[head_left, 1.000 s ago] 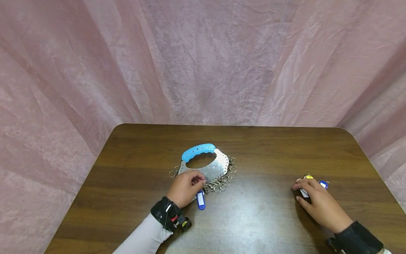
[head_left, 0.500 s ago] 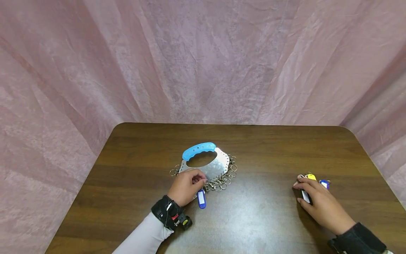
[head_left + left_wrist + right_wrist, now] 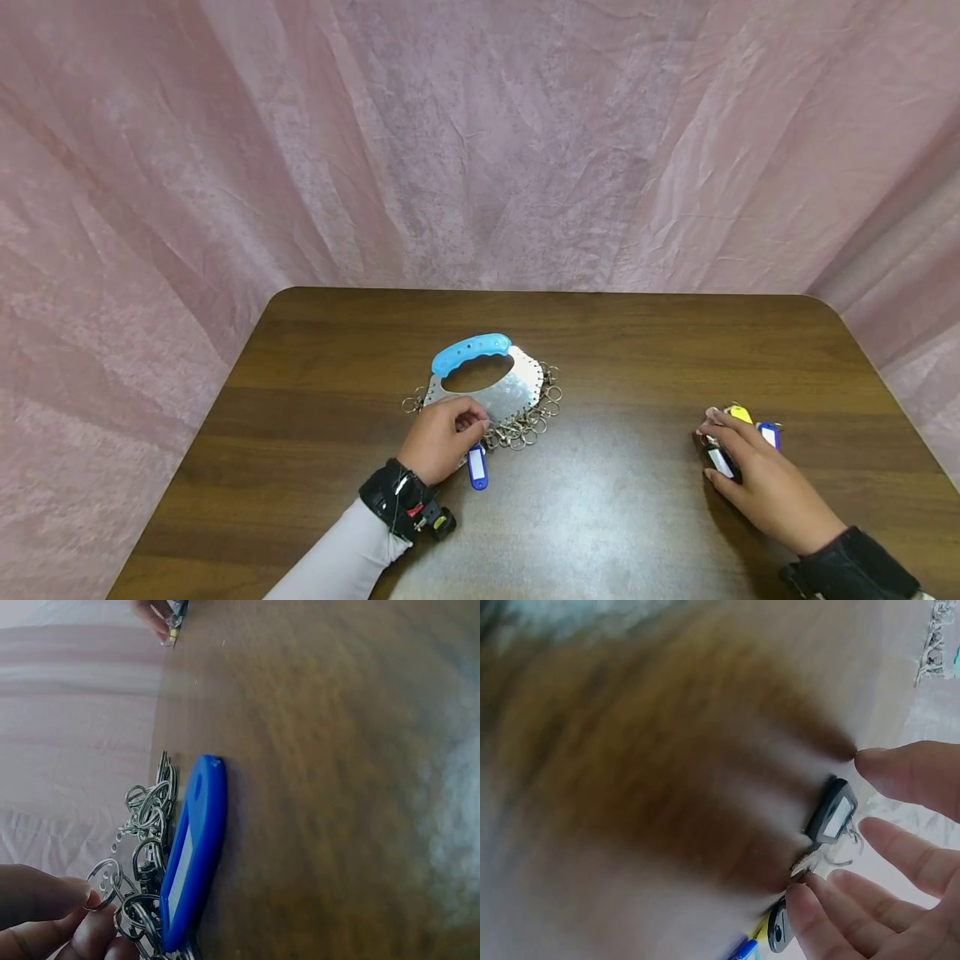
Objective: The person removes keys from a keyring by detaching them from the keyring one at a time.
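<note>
A metal plate with a blue handle and many rings along its edge lies mid-table. My left hand is at its near edge; in the left wrist view, thumb and finger pinch a metal ring. Beside that hand a blue key tag lies among the plate's rings. At the right, my right hand is spread over a small group of key tags. A black key tag sits between its thumb and fingers, the thumb apart from it. A yellow key tag and another blue key tag lie beyond the fingers.
The brown wooden table has rounded far corners. A pink curtain hangs behind it and along both sides. Both wrists wear black straps with cameras.
My right fingers have shifted slightly, and more of the black, yellow and blue tags shows beside them. The left hand stays at the ring. The head view has tilted slightly.
</note>
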Available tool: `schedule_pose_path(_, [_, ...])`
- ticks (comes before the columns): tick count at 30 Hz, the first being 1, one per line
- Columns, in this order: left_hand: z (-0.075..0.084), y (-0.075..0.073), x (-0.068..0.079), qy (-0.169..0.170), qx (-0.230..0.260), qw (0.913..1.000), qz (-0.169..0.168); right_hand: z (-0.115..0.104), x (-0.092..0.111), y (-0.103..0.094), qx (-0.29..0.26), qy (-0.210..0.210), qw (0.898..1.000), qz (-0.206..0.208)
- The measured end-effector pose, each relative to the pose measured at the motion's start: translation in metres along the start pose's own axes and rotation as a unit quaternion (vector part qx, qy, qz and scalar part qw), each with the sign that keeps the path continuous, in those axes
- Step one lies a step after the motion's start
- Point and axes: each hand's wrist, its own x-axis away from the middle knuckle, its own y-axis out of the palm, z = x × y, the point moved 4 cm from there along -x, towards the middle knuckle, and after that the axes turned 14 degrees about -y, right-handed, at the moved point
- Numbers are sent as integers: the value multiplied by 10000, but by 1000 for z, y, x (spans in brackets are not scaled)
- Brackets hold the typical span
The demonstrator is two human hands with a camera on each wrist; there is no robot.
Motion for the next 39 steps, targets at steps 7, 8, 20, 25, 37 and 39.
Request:
schedule_pose_path(7, [0,0,0,-2,30,10000,-43,2,2,1,-84,179,9998,-97])
schedule_pose_path(8, [-1,0,0,14,32,10000,-44,2,2,1,-93,180,9998,-79])
schedule_pose_path(20, [0,0,-1,152,19,9999,50,-3,-1,-3,-58,74,9998,168])
schedule_pose_path(25, [0,0,0,217,55,9997,52,-8,-5,-3,-83,112,9997,206])
schedule_pose_path(37, [-2,0,-1,110,3,9999,-31,-27,-20,3,-471,-51,9985,267])
schedule_pose_path(39, [-1,0,-1,109,-10,9999,-21,-30,-23,4,-571,-56,9980,246])
